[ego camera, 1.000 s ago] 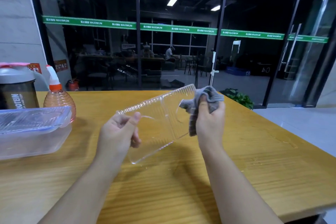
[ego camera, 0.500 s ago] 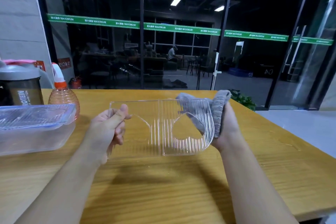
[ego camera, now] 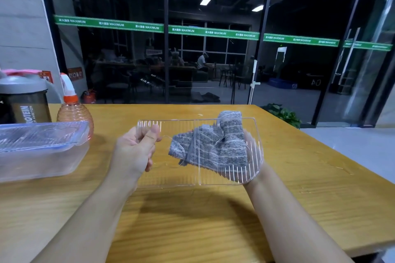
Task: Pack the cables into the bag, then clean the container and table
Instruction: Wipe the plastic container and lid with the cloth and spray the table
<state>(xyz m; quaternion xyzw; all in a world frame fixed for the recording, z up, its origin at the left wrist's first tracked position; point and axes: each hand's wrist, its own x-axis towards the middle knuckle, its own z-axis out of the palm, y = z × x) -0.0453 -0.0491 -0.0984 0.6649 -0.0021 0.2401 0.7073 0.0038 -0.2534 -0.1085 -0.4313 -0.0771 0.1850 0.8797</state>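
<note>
The left hand (ego camera: 136, 151) pinches the clear ribbed plastic lid (ego camera: 213, 175) above the wooden table (ego camera: 299, 198); the right hand (ego camera: 254, 168) grasps the grey cloth (ego camera: 215, 147) behind it. Container cleaning seems underway; table wiping remains.

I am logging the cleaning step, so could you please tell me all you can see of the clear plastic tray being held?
The clear plastic tray is a transparent, ribbed rectangle with rounded corners, a central divider line and curved moulded outlines. It is held above the wooden table, roughly level. The left hand grips its left edge, thumb on top. The right hand supports the right end from behind, pressing a grey cloth against it.
</note>
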